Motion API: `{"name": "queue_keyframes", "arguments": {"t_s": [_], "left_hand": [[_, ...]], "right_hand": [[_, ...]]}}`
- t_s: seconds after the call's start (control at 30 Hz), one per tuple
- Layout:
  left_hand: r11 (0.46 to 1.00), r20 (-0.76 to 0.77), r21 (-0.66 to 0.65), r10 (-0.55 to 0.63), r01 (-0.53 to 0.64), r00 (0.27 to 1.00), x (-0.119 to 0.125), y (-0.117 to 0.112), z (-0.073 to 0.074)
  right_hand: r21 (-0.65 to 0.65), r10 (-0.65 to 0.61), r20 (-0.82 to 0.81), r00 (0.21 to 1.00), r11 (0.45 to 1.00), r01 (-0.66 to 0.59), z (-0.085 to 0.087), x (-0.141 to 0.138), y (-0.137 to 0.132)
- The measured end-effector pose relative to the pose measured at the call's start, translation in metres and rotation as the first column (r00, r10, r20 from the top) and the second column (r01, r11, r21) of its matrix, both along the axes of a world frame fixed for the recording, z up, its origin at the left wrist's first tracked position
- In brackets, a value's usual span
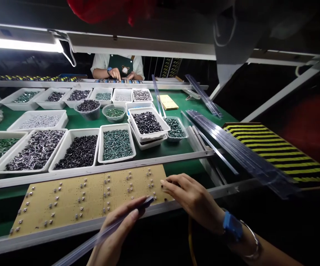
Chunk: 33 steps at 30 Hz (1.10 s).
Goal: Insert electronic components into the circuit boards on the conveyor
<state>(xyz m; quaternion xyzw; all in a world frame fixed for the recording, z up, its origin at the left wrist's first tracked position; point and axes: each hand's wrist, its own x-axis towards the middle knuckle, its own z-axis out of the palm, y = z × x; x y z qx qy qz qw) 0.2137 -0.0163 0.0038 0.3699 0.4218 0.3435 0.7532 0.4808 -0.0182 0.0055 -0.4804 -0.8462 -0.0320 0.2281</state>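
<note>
My left hand (117, 231) is wrapped round a long clear plastic tube (78, 252). Dark parts show at the tube's upper end, by my thumb and forefinger. Over the right end of a tan circuit board panel (93, 203), my right hand (189, 194) pinches a small dark component (162, 186) at the board's surface; the fingertips partly hide it. Several small silver and grey components stand in rows across the panel. Another small dark part sits near its right edge. The panel lies along the rails at the bench's front, slightly tilted in view.
White trays (101, 147) of loose components line the green bench behind the rail (99, 168). Clear tubes (226, 147) lie in a bundle at right, beside a black-and-yellow striped board (276, 151). Yellow boards (168, 102) lie farther back. Across the bench, a co-worker's hands (115, 74) handle parts.
</note>
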Motion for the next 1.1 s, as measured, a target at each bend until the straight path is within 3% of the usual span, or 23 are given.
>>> {"name": "queue_keyframes", "arguments": {"t_s": [0.13, 0.23, 0.27, 0.33, 0.4, 0.43, 0.53, 0.63, 0.73, 0.8, 0.87, 0.97, 1.03, 1.1], "left_hand": [[1.0, -0.011, 0.027, -0.009, 0.01, 1.0, -0.001, -0.003, -0.002], [0.991, -0.115, 0.135, 0.002, 0.014, 0.993, 0.001, -0.006, 0.003], [0.978, -0.167, 0.205, 0.006, 0.029, 0.986, 0.003, -0.006, 0.007], [0.93, -0.241, 0.351, -0.027, 0.113, 0.97, 0.006, -0.002, 0.016], [0.874, -0.262, 0.438, -0.101, 0.212, 0.96, 0.007, 0.005, 0.024], [0.857, -0.264, 0.454, -0.131, 0.243, 0.956, 0.005, 0.008, 0.026], [0.891, -0.251, 0.388, -0.144, 0.235, 0.957, -0.004, 0.011, 0.019], [0.978, -0.115, 0.176, -0.092, 0.111, 0.989, -0.013, 0.005, 0.002], [0.997, -0.052, 0.068, -0.033, 0.037, 0.998, -0.013, 0.002, -0.001], [0.982, -0.154, 0.181, -0.031, 0.059, 0.988, -0.009, 0.006, 0.011], [0.93, -0.255, 0.349, -0.023, 0.115, 0.967, -0.006, 0.015, 0.03], [0.868, -0.281, 0.469, -0.03, 0.165, 0.959, -0.003, 0.027, 0.053], [0.875, -0.269, 0.456, -0.04, 0.164, 0.962, -0.005, 0.027, 0.052], [0.912, -0.244, 0.393, -0.022, 0.12, 0.97, -0.007, 0.02, 0.038]], "right_hand": [[-0.049, -0.06, -0.043, 0.997, 0.997, 0.058, 0.0, 0.0, -0.014], [-0.315, -0.185, -0.329, 0.926, 0.946, 0.076, 0.007, -0.006, -0.023], [-0.466, -0.266, -0.432, 0.862, 0.884, 0.039, 0.011, -0.009, -0.025], [-0.722, -0.456, -0.541, 0.707, 0.683, -0.111, 0.015, -0.016, -0.025], [-0.821, -0.593, -0.551, 0.587, 0.51, -0.256, 0.018, -0.022, -0.022], [-0.828, -0.628, -0.555, 0.546, 0.475, -0.297, 0.019, -0.024, -0.021], [-0.805, -0.647, -0.594, 0.479, 0.47, -0.363, 0.021, -0.031, -0.016], [-0.78, -0.641, -0.623, 0.448, 0.47, -0.413, 0.022, -0.036, -0.011], [-0.751, -0.646, -0.652, 0.396, 0.482, -0.451, 0.019, -0.04, -0.007], [-0.733, -0.645, -0.671, 0.367, 0.5, -0.461, 0.016, -0.042, -0.004], [-0.724, -0.636, -0.682, 0.361, 0.519, -0.455, 0.011, -0.043, -0.001], [-0.708, -0.625, -0.699, 0.348, 0.534, -0.462, 0.008, -0.044, 0.0], [-0.698, -0.627, -0.707, 0.328, 0.542, -0.469, 0.008, -0.044, 0.0], [-0.7, -0.626, -0.706, 0.33, 0.548, -0.457, 0.01, -0.043, -0.001]]}}
